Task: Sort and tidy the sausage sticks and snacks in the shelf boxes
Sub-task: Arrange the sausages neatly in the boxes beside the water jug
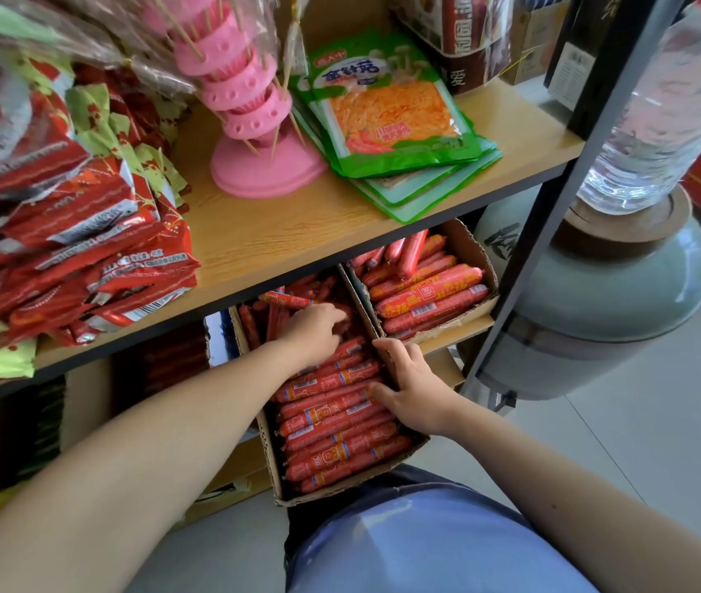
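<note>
Sorting sausage sticks [334,421] in a box [266,447]
Clasping its wall with right hand [415,389]; left hand [316,329] dug among sticks, grasp unclear

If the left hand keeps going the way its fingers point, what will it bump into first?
The loose sausage sticks at the back of the box. The left hand points up and to the right, and seems to be touching them now. Depth is hard to judge here.
</note>
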Demonstrator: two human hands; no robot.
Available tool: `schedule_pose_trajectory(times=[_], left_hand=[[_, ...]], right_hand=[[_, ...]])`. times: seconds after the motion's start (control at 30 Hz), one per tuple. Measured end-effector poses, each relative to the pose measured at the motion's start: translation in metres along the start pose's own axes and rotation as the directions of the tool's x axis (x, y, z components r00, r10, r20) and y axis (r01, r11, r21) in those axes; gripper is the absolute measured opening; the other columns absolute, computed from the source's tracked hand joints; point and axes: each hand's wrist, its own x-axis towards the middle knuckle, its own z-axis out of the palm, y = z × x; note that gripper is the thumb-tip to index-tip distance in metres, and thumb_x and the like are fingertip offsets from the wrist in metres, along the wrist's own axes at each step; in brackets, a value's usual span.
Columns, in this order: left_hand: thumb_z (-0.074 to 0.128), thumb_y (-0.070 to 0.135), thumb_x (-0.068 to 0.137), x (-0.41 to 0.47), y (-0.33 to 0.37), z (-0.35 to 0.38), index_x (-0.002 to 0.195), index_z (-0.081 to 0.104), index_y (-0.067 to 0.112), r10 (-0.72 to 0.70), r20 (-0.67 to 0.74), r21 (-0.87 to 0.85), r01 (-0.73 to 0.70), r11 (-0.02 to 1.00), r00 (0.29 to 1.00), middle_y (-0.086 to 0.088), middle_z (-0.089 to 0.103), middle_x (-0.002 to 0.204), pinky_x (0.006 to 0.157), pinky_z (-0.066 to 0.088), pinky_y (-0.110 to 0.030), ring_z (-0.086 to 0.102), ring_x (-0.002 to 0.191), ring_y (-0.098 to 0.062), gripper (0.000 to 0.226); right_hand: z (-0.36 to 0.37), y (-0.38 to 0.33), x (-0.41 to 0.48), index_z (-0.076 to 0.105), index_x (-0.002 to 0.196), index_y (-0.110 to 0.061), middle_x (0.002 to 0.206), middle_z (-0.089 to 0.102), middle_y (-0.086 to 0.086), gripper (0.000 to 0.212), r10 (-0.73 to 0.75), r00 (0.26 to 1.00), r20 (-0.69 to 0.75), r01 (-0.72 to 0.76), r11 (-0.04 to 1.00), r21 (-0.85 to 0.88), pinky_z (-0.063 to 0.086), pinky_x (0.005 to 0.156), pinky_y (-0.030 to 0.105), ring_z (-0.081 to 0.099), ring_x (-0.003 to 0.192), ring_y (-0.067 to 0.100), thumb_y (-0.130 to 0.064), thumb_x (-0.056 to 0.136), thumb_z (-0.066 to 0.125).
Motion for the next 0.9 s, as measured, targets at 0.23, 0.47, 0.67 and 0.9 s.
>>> schedule_pose_trajectory(times=[0.23, 0.47, 0.67, 0.9], left_hand=[[0.063, 0.038, 0.089, 0.009, 0.006, 0.015, 0.123, 0.061, 0.009, -0.327, 0.058, -0.184, 0.332, 0.925, 0.943, -0.013, 0.064, 0.121, 0.08, 0.054, -0.035, 0.063, 0.102, -0.031, 0.044], [0.067, 0.031, 0.091, 0.013, -0.002, 0.013, 0.124, 0.064, 0.017, -0.234, 0.152, -0.263, 0.267, 0.927, 0.96, -0.008, 0.061, 0.13, 0.096, 0.049, -0.033, 0.058, 0.116, -0.026, 0.035], [0.065, 0.028, 0.093, -0.008, -0.014, 0.011, 0.121, 0.065, 0.023, -0.052, -0.023, -0.463, 0.035, 0.886, 0.998, 0.0, 0.064, 0.124, 0.094, 0.043, -0.029, 0.057, 0.115, -0.018, 0.028], [0.058, 0.027, 0.097, -0.035, -0.002, -0.031, 0.121, 0.064, 0.024, 0.032, -0.367, -0.622, -0.271, 0.734, 0.93, 0.009, 0.064, 0.094, 0.083, 0.049, -0.019, 0.066, 0.087, -0.007, 0.025]], right_hand=[[0.002, 0.004, -0.002, 0.019, 0.151, -0.039, 0.132, 0.028, -0.004, 0.064, 0.01, 1.0, -0.005, -0.01, 1.0, 0.0, 0.037, 0.112, 0.041, 0.037, 0.131, 0.024, -0.039, 0.098, 0.056], [0.005, 0.003, -0.006, 0.016, 0.151, -0.041, 0.135, 0.028, -0.002, 0.064, 0.018, 1.0, -0.001, -0.018, 0.999, 0.029, 0.041, 0.11, 0.041, 0.038, 0.127, 0.022, -0.038, 0.1, 0.054], [0.004, 0.002, -0.007, 0.017, 0.152, -0.04, 0.13, 0.027, -0.006, 0.063, 0.017, 1.0, -0.008, -0.017, 0.999, 0.038, 0.041, 0.109, 0.038, 0.039, 0.125, 0.02, -0.037, 0.1, 0.054], [0.005, 0.0, -0.006, 0.019, 0.153, -0.035, 0.139, 0.028, -0.003, 0.064, 0.013, 0.999, -0.03, -0.011, 0.998, 0.058, 0.04, 0.109, 0.036, 0.038, 0.126, 0.017, -0.037, 0.1, 0.055]])
